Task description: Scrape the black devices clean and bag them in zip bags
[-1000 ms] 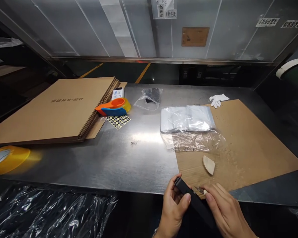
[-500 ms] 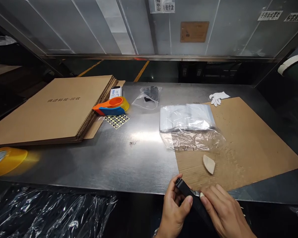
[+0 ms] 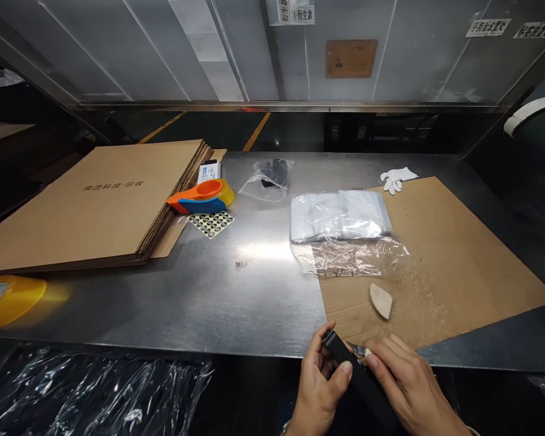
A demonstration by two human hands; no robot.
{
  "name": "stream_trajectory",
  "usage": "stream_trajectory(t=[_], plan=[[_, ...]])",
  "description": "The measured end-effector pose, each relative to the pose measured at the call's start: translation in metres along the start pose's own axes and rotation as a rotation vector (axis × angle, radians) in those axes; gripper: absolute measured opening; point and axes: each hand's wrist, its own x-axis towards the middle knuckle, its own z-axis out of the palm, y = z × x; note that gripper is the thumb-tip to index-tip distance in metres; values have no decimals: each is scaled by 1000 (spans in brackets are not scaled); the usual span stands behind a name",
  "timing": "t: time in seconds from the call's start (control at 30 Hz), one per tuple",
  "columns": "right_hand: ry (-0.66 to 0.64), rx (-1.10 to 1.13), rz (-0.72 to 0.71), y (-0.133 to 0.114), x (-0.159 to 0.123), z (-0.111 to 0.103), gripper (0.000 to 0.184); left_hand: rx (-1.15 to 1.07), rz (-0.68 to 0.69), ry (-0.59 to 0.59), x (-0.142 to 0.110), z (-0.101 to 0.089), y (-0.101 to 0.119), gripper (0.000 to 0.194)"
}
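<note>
My left hand [image 3: 318,387] is closed around a long black bar-like part [image 3: 367,387], tilted with its squared end up at the left and its lower end hidden in the dark. My right hand [image 3: 409,378] pinches a small tool with a short metal blade [image 3: 357,349] and a pale handle mostly covered by the fingers. Its blade rests against the side of the black part. Just beyond my hands, a wedge-shaped beige block [image 3: 381,301] lies on a flat cardboard sheet [image 3: 463,260].
A stack of flat cartons [image 3: 95,206] lies at left, beside an orange-and-blue tape dispenser [image 3: 195,197] and a sticker sheet [image 3: 212,224]. Clear plastic bags [image 3: 340,215] and a white glove [image 3: 397,178] are further back. A yellow tape roll [image 3: 22,300] sits at the left edge.
The blade has shifted slightly along the black part and now shows at a different tilt. My right hand has moved a little; the left keeps its hold. The whole view has shifted slightly.
</note>
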Motion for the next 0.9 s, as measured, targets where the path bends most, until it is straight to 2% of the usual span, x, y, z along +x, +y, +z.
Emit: stream_trajectory(t=[0.1, 0.27, 0.47, 0.57, 0.77, 0.9], plan=[[-19, -27, -41, -3, 0, -1, 20, -7, -13, 2, -1, 1, 2, 73], [37, -98, -99, -4, 0, 0, 17, 9, -8, -14, -3, 2, 3, 74], [63, -130, -110, -5, -1, -2, 17, 44, -10, -43, -3, 0, 0, 75], [30, -111, -82, -2, -2, 2, 18, 66, -8, -43, -4, -2, -2, 75], [-14, 10, 138, 17, -5, 19, 28, 54, 19, -73, -2, -3, -4, 78], [-18, 144, 110, 16, -6, 17, 23, 34, 18, -53, -2, -2, -1, 72]])
